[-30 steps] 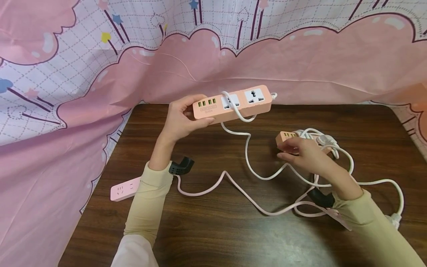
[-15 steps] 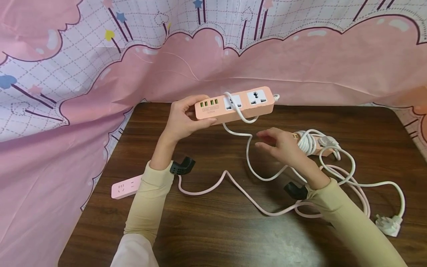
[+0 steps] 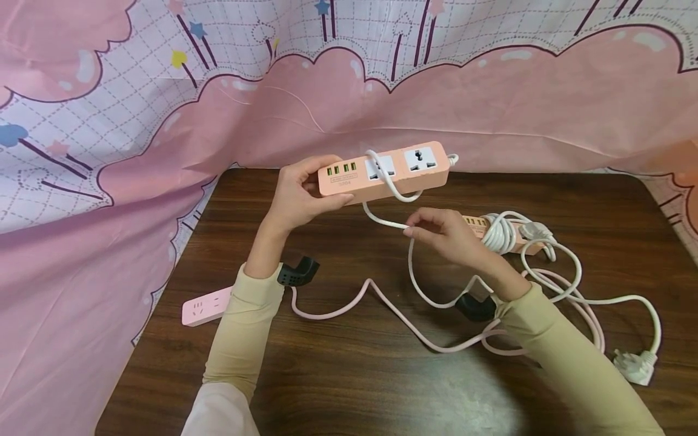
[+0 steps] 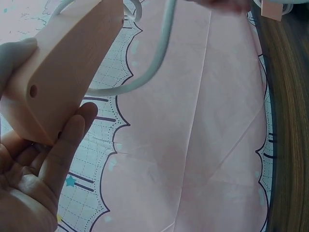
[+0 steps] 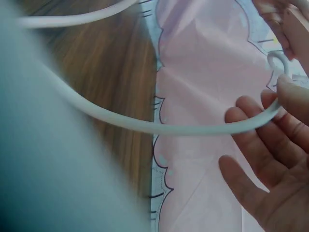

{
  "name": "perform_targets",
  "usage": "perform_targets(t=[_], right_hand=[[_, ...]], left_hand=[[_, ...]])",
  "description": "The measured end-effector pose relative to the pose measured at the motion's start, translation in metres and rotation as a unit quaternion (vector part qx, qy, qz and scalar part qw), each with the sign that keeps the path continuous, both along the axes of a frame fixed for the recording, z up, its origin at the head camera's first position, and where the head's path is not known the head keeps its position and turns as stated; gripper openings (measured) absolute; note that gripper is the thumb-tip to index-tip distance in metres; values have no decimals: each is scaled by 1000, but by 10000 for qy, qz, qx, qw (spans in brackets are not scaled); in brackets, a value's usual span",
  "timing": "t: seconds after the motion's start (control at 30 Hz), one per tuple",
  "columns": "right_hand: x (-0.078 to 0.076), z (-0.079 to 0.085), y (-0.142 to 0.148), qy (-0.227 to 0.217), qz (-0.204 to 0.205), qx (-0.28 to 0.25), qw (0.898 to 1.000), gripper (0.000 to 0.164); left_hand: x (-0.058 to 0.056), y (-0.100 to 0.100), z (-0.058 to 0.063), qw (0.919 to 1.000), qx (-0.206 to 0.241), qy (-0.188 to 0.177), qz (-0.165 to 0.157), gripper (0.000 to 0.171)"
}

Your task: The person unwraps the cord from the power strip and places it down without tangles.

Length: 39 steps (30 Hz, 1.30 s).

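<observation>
Left grip (image 3: pixel 297 197) clasping one end of a raised peach strip (image 3: pixel 400 169); right grip (image 3: pixel 447 236) pinching a white cord (image 3: pixel 384 222) below it.
Head view: the left arm reaches forward, thumb on the raised strip's near side, most fingers hidden behind; the right arm partly covers a cord-wrapped strip (image 3: pixel 476 226), right of and below the raised one. A sleeve (image 3: pixel 240 333) hides part of a pink strip (image 3: pixel 204 307), lower left of it. Left wrist view: its upper end is cut off. Right wrist view: thumb pinches cord, several fingers spread; a blurred shape obscures the left side.
</observation>
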State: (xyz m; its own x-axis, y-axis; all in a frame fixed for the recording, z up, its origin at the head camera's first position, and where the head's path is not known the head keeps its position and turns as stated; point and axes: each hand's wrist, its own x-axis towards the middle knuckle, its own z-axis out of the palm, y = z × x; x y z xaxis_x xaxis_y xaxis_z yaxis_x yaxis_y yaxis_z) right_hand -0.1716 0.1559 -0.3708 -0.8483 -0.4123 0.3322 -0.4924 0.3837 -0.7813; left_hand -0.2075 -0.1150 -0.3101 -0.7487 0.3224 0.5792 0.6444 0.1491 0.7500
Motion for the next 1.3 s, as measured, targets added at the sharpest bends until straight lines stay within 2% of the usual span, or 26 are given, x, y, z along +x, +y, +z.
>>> perform_targets(t=[0.1,0.17,0.27,0.33,0.37,0.47,0.53,0.6,0.7,0.77,0.8,0.87,0.97,1.1,1.2,1.23,1.3], right_hand=[[-3,7,3,-245,-235,-575,9978,9],[-5,13,5,-397,-482,-1238,9903,4],[-7,22,10,-306,-908,-1972,9757,18],[-9,26,15,-110,-1175,-2236,9675,29],[-10,29,18,36,-1349,-2226,9655,30],[-12,33,26,296,-1666,-2604,9506,31],[-12,37,33,454,-1722,-2986,9376,24],[-11,40,38,599,-1585,-3471,9224,17],[-8,44,48,800,-1187,-4017,9045,6],[-3,46,55,907,-935,-4183,8989,2],[0,46,60,960,-855,-4164,9000,2],[8,47,70,970,-674,-3970,9102,2],[20,45,88,937,-305,-3387,9357,3],[28,38,111,775,292,-2247,9709,5],[32,31,123,862,294,-1052,9903,13],[33,28,126,927,211,-654,9933,18],[34,24,130,1176,-70,192,9929,29]], left_hand=[[0,-1,-1,9998,63,-79,-181,49],[0,0,-1,9991,107,-155,-372,48],[0,0,0,9977,137,-252,-619,47],[1,0,1,9970,167,-298,-690,48],[1,0,2,9969,175,-309,-709,47],[2,-1,4,9966,193,-339,-724,48],[2,-3,5,9968,157,-344,-705,48],[2,-5,5,9972,122,-346,-652,49],[1,-9,4,9982,129,-343,-483,50],[0,-13,3,9990,172,-283,-293,50],[-1,-15,2,9993,215,-253,-198,49],[-3,-19,0,9993,323,-167,5,48],[-5,-27,-2,9983,511,-114,251,47],[-6,-43,-5,9970,617,-151,453,47],[-6,-57,-10,9963,563,-190,613,47],[-6,-62,-13,9959,560,-222,674,47],[-7,-73,-20,9945,579,-344,806,47]])
